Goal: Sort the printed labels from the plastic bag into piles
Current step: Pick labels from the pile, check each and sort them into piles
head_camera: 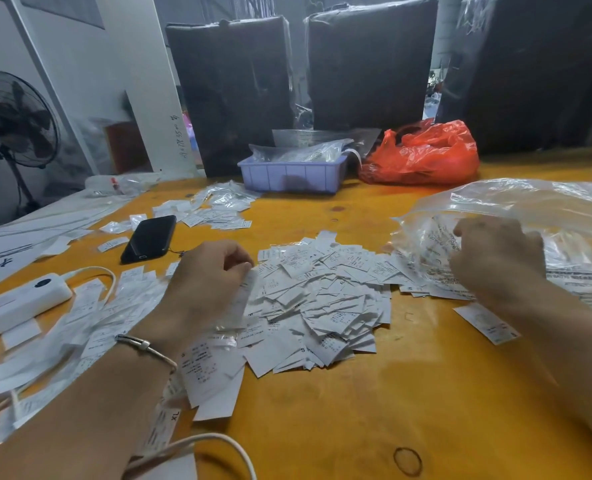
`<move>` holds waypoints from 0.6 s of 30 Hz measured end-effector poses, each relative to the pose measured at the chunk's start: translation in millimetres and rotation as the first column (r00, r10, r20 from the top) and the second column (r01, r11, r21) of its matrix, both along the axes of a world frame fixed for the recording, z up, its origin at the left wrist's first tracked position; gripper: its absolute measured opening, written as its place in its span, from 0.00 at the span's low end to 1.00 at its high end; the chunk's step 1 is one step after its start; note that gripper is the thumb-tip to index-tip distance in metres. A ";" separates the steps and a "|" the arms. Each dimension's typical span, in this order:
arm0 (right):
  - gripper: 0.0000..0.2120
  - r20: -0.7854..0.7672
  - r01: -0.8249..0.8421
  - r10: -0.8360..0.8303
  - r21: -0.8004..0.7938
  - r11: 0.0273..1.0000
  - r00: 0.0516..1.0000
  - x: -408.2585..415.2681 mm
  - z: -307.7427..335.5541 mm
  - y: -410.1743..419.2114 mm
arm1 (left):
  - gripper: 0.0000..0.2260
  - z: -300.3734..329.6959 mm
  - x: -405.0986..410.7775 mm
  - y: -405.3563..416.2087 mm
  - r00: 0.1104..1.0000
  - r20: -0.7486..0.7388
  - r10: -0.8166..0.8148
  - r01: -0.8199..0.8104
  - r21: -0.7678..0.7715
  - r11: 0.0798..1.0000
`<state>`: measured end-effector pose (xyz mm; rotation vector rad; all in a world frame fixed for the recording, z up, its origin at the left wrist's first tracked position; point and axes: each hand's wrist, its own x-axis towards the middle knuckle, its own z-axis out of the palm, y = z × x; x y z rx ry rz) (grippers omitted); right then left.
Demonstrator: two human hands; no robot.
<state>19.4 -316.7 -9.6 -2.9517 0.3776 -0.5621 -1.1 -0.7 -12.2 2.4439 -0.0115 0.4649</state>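
Note:
A heap of small white printed labels [322,299] lies in the middle of the yellow table [391,393]. My left hand [207,282] rests at the heap's left edge, fingers curled, pinching a long label strip [244,299]. A clear plastic bag [530,216] with more labels inside lies at the right. My right hand [495,258] grips the bag's near edge with curled fingers. One loose label [485,322] lies near my right wrist. More labels and strips [90,327] spread to the left under my left forearm.
A black phone [149,237] and a white power bank [13,306] with cable lie at the left. A lilac tray [291,173] of bagged labels and a red plastic bag [422,154] stand at the back, before black-wrapped bales [232,91]. A fan [13,119] stands far left.

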 end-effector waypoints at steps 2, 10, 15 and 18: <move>0.14 -0.089 0.060 -0.064 -0.053 0.997 0.994 2.5 -1.5 -4.8 | 0.11 -0.1 2.7 8.7 0.995 -0.049 0.089 -0.081 0.138 0.987; 0.06 -0.085 0.090 -0.102 -0.131 0.987 0.991 5.6 -4.7 -17.9 | 0.13 0.7 2.2 13.8 0.940 -0.223 0.258 -0.134 0.453 0.882; 0.06 -0.094 0.097 -0.110 -0.129 0.987 0.989 8.1 -5.7 -19.4 | 0.14 -2.0 3.6 8.5 0.934 -0.211 0.287 -0.146 0.508 0.849; 0.03 -0.082 0.091 -0.102 -0.132 0.987 0.991 10.2 -7.5 -22.6 | 0.11 -3.3 5.1 5.3 0.958 -0.164 0.237 -0.141 0.454 0.880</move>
